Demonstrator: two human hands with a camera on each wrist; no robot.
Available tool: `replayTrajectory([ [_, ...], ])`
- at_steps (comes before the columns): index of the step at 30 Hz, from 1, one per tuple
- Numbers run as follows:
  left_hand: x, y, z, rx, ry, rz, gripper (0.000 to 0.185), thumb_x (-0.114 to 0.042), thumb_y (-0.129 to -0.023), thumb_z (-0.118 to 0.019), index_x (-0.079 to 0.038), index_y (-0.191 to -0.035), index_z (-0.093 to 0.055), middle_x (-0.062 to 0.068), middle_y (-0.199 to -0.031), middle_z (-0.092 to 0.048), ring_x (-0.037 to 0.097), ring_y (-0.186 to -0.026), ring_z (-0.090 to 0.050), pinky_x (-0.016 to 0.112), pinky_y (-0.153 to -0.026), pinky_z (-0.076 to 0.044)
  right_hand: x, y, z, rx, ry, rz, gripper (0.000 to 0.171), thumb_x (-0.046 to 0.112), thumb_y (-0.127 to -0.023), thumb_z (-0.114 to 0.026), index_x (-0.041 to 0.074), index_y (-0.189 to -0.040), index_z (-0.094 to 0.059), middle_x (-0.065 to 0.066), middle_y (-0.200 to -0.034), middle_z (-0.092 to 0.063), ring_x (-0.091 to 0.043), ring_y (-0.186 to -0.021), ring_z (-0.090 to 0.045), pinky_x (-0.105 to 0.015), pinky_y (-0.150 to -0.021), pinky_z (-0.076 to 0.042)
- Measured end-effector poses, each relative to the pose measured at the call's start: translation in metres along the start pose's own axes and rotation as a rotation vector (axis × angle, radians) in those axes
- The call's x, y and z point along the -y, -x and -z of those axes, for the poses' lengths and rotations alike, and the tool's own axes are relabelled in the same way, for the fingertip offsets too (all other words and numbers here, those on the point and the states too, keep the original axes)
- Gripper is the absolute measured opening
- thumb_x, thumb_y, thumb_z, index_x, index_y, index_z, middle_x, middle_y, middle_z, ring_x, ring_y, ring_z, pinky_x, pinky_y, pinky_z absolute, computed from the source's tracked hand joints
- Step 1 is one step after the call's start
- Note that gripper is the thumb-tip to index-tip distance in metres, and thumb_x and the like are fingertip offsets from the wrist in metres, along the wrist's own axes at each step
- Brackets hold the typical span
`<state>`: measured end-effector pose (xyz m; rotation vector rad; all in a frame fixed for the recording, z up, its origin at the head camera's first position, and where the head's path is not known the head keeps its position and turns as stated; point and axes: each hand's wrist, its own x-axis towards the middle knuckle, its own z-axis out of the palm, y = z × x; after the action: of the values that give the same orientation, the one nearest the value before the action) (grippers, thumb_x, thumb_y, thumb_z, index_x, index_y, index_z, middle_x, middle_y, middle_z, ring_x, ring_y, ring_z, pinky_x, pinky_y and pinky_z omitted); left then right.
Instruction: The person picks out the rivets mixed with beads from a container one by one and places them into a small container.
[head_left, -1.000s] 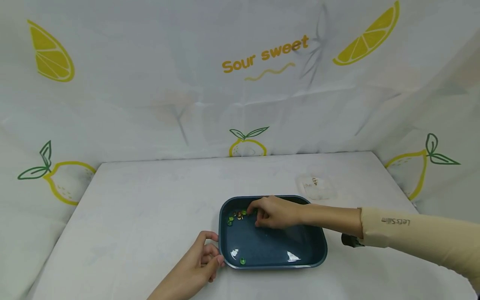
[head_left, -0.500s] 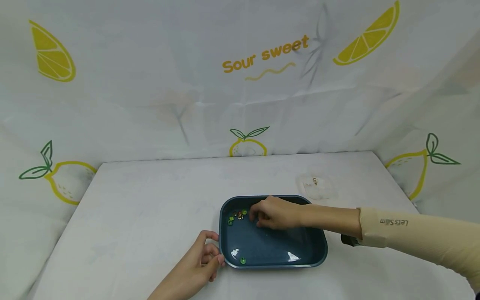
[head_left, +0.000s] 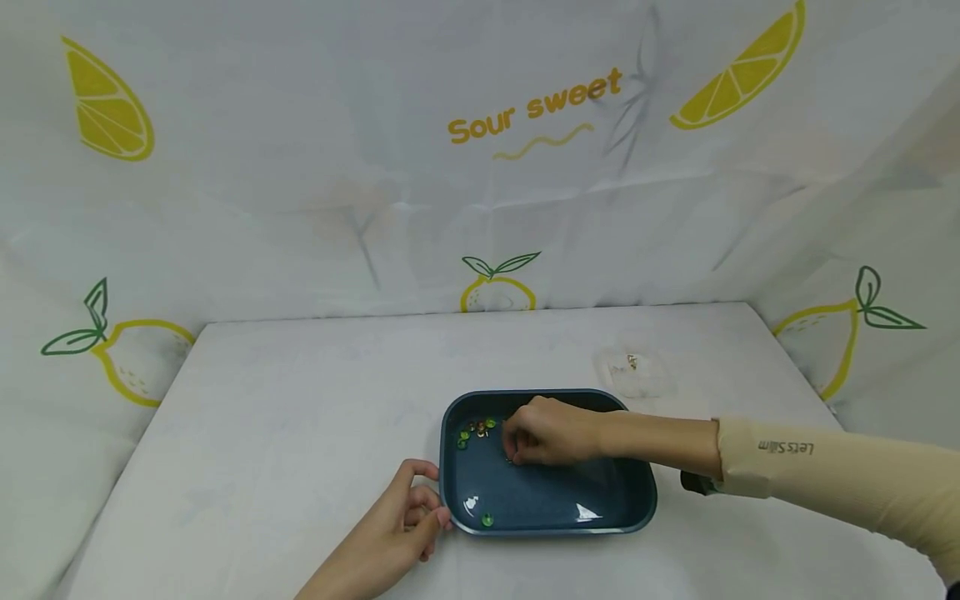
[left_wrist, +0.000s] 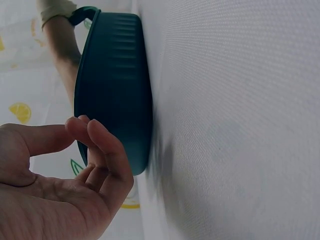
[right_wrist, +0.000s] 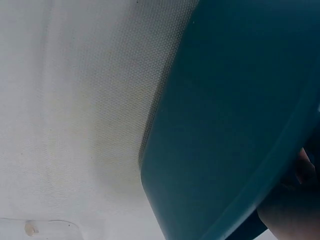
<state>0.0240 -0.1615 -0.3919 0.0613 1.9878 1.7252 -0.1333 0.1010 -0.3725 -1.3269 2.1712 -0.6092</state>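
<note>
**Both hands at the blue tray**

From my head view I see a dark blue tray (head_left: pixel 600 508) sitting on the white worktop (head_left: pixel 285 400), near the 6 o'clock edge and a little right of centre. My right hand (head_left: pixel 547 432) reaches in over the tray's 3 o'clock side and sits low above its floor at the 12 o'clock end. Its fingers are curled down and bunched together at the tips; whether that grip has one of the small pieces pinched I cannot tell, because the fingertips hide whatever lies under them.

A little cluster of beads (head_left: pixel 475 431), green and reddish-gold, lies in the tray's 10 o'clock corner, just beside my right fingertips. One single green bead (head_left: pixel 487 521) rests apart from them, close to the tray's 6 o'clock wall.

My left hand (head_left: pixel 401 521) is at the tray's 8 o'clock corner. In the left wrist view its fingers (left_wrist: pixel 107 150) are loosely bent and just beside the ribbed outer wall; I cannot tell if they touch it, and this grip holds nothing.

At 1 o'clock from the tray lies a clear plastic bag (head_left: pixel 633 372) on the worktop, with a small gold bit inside. A cream sleeve (head_left: pixel 825 475) covers my right forearm.
</note>
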Motion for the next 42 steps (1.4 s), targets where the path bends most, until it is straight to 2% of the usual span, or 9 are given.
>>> replayTrajectory([
  [7,-0.001,0.000,0.000,0.002,0.000,-0.005,0.047,-0.013,-0.111,-0.059,-0.002,-0.146,-0.031,0.009,-0.101,-0.063,0.009,-0.071,-0.058,0.023,-0.063,-0.049,0.000,-0.002,-0.002,0.018,-0.030,0.000,0.009,0.005,-0.099,-0.076,0.008,-0.107,-0.077,0.003,-0.081,-0.074,0.010,-0.069,-0.056,-0.013,-0.065,-0.051],
  [15,-0.001,0.000,0.000,-0.002,0.004,-0.003,0.047,-0.013,-0.111,-0.060,-0.002,-0.147,-0.031,0.010,-0.101,-0.064,0.010,-0.071,-0.059,0.023,-0.063,-0.049,0.002,-0.003,-0.004,0.044,-0.040,0.010,0.005,0.006,-0.097,-0.078,0.011,-0.098,-0.077,0.002,-0.085,-0.074,0.010,-0.072,-0.056,-0.013,-0.067,-0.053],
  [21,0.000,0.000,0.001,0.001,-0.002,-0.012,0.047,-0.011,-0.110,-0.058,-0.002,-0.146,-0.030,0.010,-0.102,-0.063,0.010,-0.072,-0.059,0.024,-0.064,-0.050,0.001,-0.001,-0.003,0.032,-0.014,0.002,0.006,0.005,-0.097,-0.078,0.010,-0.093,-0.076,0.005,-0.081,-0.072,0.009,-0.070,-0.054,-0.013,-0.066,-0.051],
  [27,0.000,0.001,0.001,0.001,0.007,-0.015,0.046,-0.011,-0.110,-0.058,-0.003,-0.146,-0.030,0.010,-0.102,-0.064,0.009,-0.072,-0.059,0.024,-0.064,-0.050,0.000,-0.001,0.002,0.016,-0.080,-0.036,0.010,0.005,-0.097,-0.075,0.013,-0.093,-0.077,0.009,-0.082,-0.071,0.007,-0.071,-0.056,-0.016,-0.069,-0.054],
  [34,0.001,0.000,0.001,0.007,0.015,-0.014,0.047,-0.013,-0.111,-0.059,-0.003,-0.147,-0.030,0.009,-0.102,-0.063,0.009,-0.072,-0.059,0.024,-0.064,-0.050,0.007,0.003,0.012,-0.010,-0.166,-0.028,0.009,0.007,-0.099,-0.076,0.015,-0.095,-0.077,0.008,-0.086,-0.072,0.003,-0.074,-0.059,-0.019,-0.071,-0.057],
  [42,0.001,0.000,0.001,0.008,0.012,-0.022,0.045,-0.012,-0.111,-0.058,-0.003,-0.146,-0.031,0.010,-0.102,-0.063,0.009,-0.072,-0.059,0.023,-0.065,-0.050,0.021,0.009,0.021,-0.070,-0.187,-0.009,0.007,0.010,-0.100,-0.076,0.016,-0.098,-0.076,0.007,-0.090,-0.075,0.002,-0.077,-0.062,-0.021,-0.074,-0.060],
])
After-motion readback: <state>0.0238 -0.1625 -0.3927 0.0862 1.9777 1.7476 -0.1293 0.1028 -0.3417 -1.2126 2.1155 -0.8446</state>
